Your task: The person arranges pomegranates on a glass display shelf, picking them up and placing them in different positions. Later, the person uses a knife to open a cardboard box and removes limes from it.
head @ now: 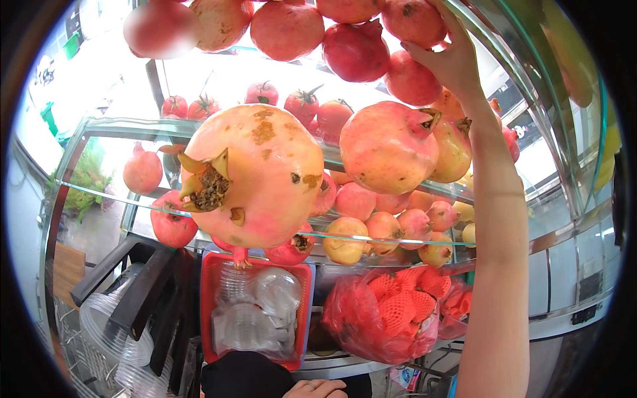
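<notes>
My right arm stretches up the right side. My right hand (450, 57) is at a red pomegranate (414, 22) in the top row, with the thumb under it and fingers along its far side, partly cut off by the frame's edge. Just below the thumb sits another red pomegranate (413, 79). A darker pomegranate (356, 52) lies to the left. Only part of my left hand (316, 389) shows at the bottom edge, a ring on one finger, beside black cloth (249, 375); whether it holds anything is hidden. A large yellow-pink pomegranate (264, 174) stands closest, with another (388, 149) to its right.
Glass shelves (134, 127) carry tomatoes (301, 103) and smaller pomegranates (346, 240). Below stand a red basket (206, 298) of clear plastic lids, a red plastic bag (348, 318) with foam fruit nets, and black holders (144, 293) with clear plastic cups (107, 321). Curved glass (542, 99) rises at right.
</notes>
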Tool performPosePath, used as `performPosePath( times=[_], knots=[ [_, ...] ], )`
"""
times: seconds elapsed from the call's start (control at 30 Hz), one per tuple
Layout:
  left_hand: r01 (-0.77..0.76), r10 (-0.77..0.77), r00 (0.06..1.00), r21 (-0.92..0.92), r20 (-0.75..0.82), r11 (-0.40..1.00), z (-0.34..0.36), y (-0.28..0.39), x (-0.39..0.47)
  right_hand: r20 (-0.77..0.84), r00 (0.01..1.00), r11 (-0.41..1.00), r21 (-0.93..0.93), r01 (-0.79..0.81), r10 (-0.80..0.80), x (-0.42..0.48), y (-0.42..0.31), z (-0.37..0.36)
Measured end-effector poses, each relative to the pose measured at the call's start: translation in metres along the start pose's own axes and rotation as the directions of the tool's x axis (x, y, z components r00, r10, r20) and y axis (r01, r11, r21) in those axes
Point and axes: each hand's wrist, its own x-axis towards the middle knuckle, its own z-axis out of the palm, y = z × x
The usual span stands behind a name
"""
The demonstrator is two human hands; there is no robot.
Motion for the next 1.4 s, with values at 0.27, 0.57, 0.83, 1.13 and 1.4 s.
performPosePath(
  times=[0.27, 0.57, 0.83, 1.13, 1.4],
  knots=[
    [0.0, 0.0, 1.0, 0.003, 0.025, 1.0, 0.001, 0.0, 0.004, -0.023, 0.999, 0.998, -0.06, -0.028, 0.027, -0.004, 0.004, 0.006],
    [0.007, -0.007, 0.999, 0.002, 0.048, 1.0, 0.001, 0.0, 0.009, -0.002, 0.998, 0.997, -0.014, -0.07, 0.07, -0.007, 0.01, 0.009],
    [0.009, -0.008, 0.999, -0.013, 0.041, 1.0, 0.001, 0.001, 0.013, 0.001, 0.998, 0.996, -0.069, -0.063, 0.064, -0.008, 0.007, 0.003],
    [-0.013, 0.013, 0.999, -0.001, -0.036, 1.0, 0.004, 0.002, 0.01, 0.039, 0.969, 0.954, 0.173, -0.246, 0.243, -0.025, 0.014, -0.003],
    [-0.097, 0.097, 0.995, 0.059, 0.012, 0.994, 0.029, -0.013, 0.001, 0.058, 0.957, 0.932, 0.219, -0.289, 0.283, -0.019, 0.016, -0.008]
  ],
)
